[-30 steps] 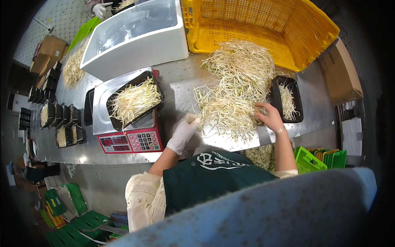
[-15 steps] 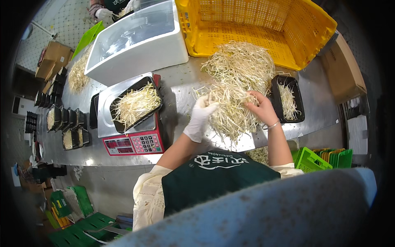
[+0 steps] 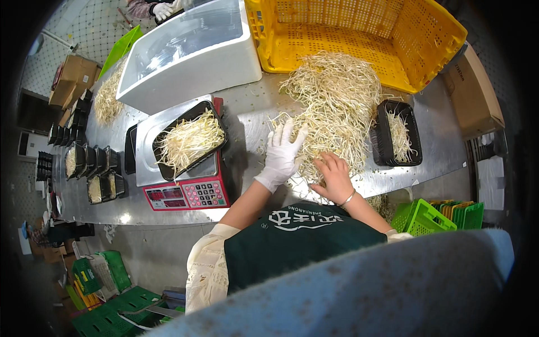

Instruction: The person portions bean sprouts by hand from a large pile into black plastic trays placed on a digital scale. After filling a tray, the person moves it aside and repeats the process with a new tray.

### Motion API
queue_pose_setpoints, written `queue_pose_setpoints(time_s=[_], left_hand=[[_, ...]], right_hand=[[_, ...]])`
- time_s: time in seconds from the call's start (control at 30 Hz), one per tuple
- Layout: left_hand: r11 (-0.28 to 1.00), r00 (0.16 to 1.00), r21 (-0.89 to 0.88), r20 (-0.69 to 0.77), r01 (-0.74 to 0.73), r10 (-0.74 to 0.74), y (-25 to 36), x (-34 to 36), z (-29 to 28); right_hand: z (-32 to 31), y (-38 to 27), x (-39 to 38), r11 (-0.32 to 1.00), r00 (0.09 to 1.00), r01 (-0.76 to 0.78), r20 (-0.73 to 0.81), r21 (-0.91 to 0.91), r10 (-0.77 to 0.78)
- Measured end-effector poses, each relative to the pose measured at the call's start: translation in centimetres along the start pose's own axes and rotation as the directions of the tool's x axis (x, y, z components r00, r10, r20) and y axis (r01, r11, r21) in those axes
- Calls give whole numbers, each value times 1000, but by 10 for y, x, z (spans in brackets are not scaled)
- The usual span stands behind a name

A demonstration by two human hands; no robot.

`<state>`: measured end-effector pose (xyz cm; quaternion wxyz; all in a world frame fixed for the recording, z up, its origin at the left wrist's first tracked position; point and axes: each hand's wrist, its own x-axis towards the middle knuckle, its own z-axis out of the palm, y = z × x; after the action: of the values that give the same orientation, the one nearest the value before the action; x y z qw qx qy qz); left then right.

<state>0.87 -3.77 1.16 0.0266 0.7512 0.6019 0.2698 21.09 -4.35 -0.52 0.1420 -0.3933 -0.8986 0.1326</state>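
Across a shiny metal surface (image 3: 441, 157), heaped bean sprouts (image 3: 339, 106) in front of a perforated yellow crate (image 3: 348, 17). Left hand (image 3: 282, 151), white-gloved, spread wide over the near left edge of the heap; right hand (image 3: 335, 180), bare, loosely opened at the near edge of the same heap. To the right, a black tray (image 3: 384, 135) part-filled with sprouts. To the left, a fuller black tray (image 3: 205, 160) askew on a red-and-silver scale (image 3: 182, 194); behind the scale, a white foam box (image 3: 191, 81) with clear plastic (image 3: 185, 45) inside.
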Motion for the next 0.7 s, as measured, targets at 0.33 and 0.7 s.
queue_pose_setpoints(time_s=[0.33,0.7], left_hand=[[963,994,-252,73,97,-81,-42,-44,-24],[994,991,-36,83,-105,108,-23,4,6]], right_hand=[[-27,59,25,783,937,-293,3,548,348],[-9,28,52,979,957,-202,213,5,196]])
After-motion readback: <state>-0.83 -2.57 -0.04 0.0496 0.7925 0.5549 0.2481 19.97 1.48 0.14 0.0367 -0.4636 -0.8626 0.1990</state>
